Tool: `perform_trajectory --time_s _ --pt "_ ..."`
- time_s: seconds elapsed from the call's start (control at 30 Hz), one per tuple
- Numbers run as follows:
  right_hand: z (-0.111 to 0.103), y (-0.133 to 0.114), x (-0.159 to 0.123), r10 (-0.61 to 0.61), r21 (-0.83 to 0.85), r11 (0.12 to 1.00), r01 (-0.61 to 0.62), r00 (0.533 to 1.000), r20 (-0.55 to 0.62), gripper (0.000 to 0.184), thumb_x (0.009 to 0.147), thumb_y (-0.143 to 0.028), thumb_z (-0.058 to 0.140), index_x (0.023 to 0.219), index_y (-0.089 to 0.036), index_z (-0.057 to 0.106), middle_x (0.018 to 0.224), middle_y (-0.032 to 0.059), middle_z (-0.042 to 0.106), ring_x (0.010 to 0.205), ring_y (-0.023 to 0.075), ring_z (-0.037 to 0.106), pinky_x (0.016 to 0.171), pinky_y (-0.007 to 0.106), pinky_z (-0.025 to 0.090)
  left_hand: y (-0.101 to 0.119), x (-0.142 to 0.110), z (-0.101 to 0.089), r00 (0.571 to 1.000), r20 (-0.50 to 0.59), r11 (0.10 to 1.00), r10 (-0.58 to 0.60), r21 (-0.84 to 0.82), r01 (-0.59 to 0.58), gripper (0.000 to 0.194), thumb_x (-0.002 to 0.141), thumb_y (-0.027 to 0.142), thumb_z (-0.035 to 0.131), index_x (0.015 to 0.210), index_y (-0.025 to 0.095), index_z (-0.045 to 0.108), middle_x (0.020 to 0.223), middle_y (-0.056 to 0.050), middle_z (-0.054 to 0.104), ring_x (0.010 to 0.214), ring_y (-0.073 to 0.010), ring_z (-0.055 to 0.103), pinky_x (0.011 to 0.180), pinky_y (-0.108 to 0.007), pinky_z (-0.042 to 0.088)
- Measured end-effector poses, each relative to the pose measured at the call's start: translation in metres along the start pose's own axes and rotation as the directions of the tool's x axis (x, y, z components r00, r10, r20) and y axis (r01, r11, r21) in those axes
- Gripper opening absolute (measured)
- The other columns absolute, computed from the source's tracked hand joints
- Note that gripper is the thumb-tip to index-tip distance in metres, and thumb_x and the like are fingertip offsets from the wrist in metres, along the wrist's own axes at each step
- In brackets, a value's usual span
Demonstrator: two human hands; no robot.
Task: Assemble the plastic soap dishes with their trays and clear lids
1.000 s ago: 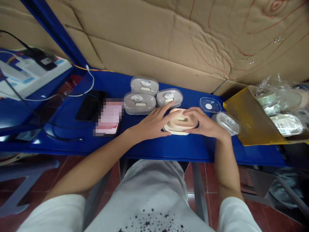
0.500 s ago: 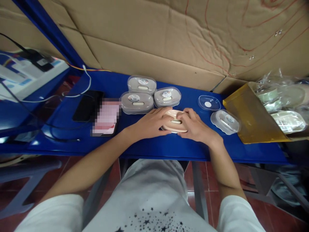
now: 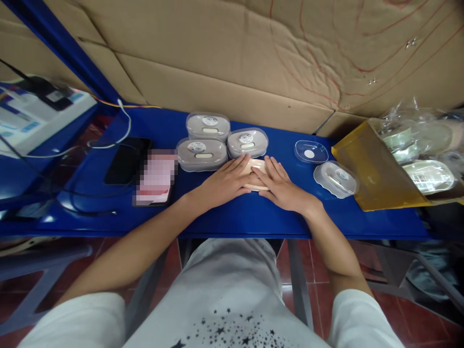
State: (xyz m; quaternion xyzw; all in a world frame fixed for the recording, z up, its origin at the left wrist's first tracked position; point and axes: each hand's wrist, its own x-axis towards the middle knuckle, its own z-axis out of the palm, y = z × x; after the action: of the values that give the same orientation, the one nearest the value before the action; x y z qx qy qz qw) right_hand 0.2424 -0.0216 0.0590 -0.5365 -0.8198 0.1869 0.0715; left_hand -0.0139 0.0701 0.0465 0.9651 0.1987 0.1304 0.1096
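Note:
A peach oval soap dish [image 3: 256, 166] lies on the blue table, largely covered by my hands. My left hand [image 3: 229, 180] rests flat over its left side, fingers stretched out. Across its right side lies my right hand [image 3: 277, 183], also flat, with the thumb reaching over the middle. Behind and to the left, three grey soap dishes with clear lids stand close together: one at the back [image 3: 208, 126], one at the left [image 3: 202, 153] and one at the right [image 3: 248, 142]. The peach dish's middle is hidden under my fingers.
At right, a clear lid [image 3: 311, 152] with a white round sticker and another lidded dish [image 3: 335, 180] lie beside an open cardboard box [image 3: 380, 169] of plastic-wrapped dishes. On the left are a phone [image 3: 155, 176], a black device [image 3: 125, 162], cables and a power strip [image 3: 47, 116].
Both hands have gone from gripping the peach dish's sides to lying flatter over its top. The dish looks lower and slightly farther back. The view has shifted slightly.

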Motion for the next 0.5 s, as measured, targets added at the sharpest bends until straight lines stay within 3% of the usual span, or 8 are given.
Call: perform_trajectory --time_s 0.1,0.17,0.2,0.27,0.3,0.33,0.4,0.5 --pt "-0.013 0.009 0.001 -0.044 0.019 0.999 0.045 0.999 -0.027 0.073 0.11 -0.055 0.052 0.176 -0.041 0.023 0.188 0.0018 0.003 0.173 0.0324 0.001 0.138 0.065 0.016 0.001 -0.001 -0.003 1.0 0.029 1.0 0.004 -0.003 -0.004 0.056 0.108 0.03 0.066 0.162 0.025 0.052 0.182 -0.022 0.023 0.168 -0.0398 0.027 0.132 -0.059 0.034" --pt "-0.024 0.023 0.001 0.036 -0.013 0.999 -0.039 0.985 -0.169 0.069 0.11 -0.061 0.046 0.174 -0.04 0.031 0.186 0.0034 0.016 0.173 0.0328 0.014 0.137 0.064 0.021 0.003 -0.001 -0.007 0.999 0.033 1.0 0.0 -0.02 0.0 0.053 0.109 0.037 0.064 0.16 0.025 0.054 0.18 -0.022 0.027 0.167 -0.0394 0.03 0.13 -0.058 0.037" --pt "-0.028 0.032 0.001 0.127 -0.04 0.989 -0.144 0.953 -0.276 0.068 0.111 -0.062 0.043 0.173 -0.036 0.034 0.185 0.0062 0.022 0.171 0.0351 0.018 0.136 0.066 0.021 0.005 -0.001 -0.01 1.0 0.026 0.999 -0.005 -0.034 0.006 0.054 0.109 0.04 0.064 0.16 0.024 0.055 0.179 -0.022 0.032 0.166 -0.0389 0.034 0.13 -0.057 0.038" --pt "-0.034 0.051 0.0 0.329 -0.068 0.916 -0.396 0.837 -0.437 0.073 0.11 -0.06 0.041 0.173 -0.024 0.035 0.181 0.0163 0.031 0.168 0.0447 0.024 0.132 0.076 0.02 0.008 -0.001 -0.014 1.0 0.009 0.998 -0.022 -0.06 0.022 0.057 0.106 0.043 0.067 0.158 0.023 0.055 0.173 -0.02 0.042 0.16 -0.0373 0.044 0.127 -0.054 0.041" --pt "-0.034 0.058 0.0 0.402 -0.072 0.873 -0.482 0.797 -0.451 0.075 0.109 -0.058 0.042 0.172 -0.018 0.035 0.177 0.0222 0.035 0.165 0.0501 0.028 0.128 0.081 0.021 0.009 -0.001 -0.016 1.0 0.0 0.997 -0.028 -0.069 0.028 0.058 0.105 0.044 0.069 0.157 0.023 0.056 0.169 -0.019 0.047 0.156 -0.0364 0.049 0.126 -0.053 0.042" --pt "-0.034 0.064 -0.001 0.446 -0.081 0.848 -0.524 0.788 -0.425 0.075 0.108 -0.055 0.044 0.171 -0.014 0.037 0.173 0.0266 0.041 0.161 0.054 0.033 0.124 0.084 0.023 0.01 -0.001 -0.017 0.999 -0.005 0.997 -0.032 -0.077 0.032 0.059 0.103 0.043 0.071 0.156 0.023 0.056 0.166 -0.017 0.051 0.152 -0.0357 0.052 0.125 -0.052 0.043" --pt "-0.033 0.068 -0.002 0.456 -0.098 0.856 -0.507 0.831 -0.32 0.07 0.106 -0.05 0.047 0.167 -0.015 0.043 0.164 0.027 0.053 0.153 0.0542 0.045 0.12 0.083 0.03 0.01 -0.001 -0.019 0.999 -0.004 0.996 -0.037 -0.085 0.036 0.06 0.1 0.043 0.073 0.155 0.024 0.056 0.161 -0.015 0.054 0.147 -0.0354 0.056 0.123 -0.051 0.044" --pt "-0.034 0.061 -0.003 0.31 -0.09 0.938 -0.336 0.925 -0.219 0.065 0.102 -0.048 0.058 0.163 -0.027 0.051 0.163 0.0146 0.059 0.151 0.0437 0.052 0.123 0.07 0.038 0.007 -0.002 -0.02 0.999 0.001 0.995 -0.036 -0.09 0.036 0.061 0.098 0.044 0.074 0.153 0.024 0.056 0.158 -0.014 0.056 0.144 -0.0353 0.057 0.122 -0.051 0.044"
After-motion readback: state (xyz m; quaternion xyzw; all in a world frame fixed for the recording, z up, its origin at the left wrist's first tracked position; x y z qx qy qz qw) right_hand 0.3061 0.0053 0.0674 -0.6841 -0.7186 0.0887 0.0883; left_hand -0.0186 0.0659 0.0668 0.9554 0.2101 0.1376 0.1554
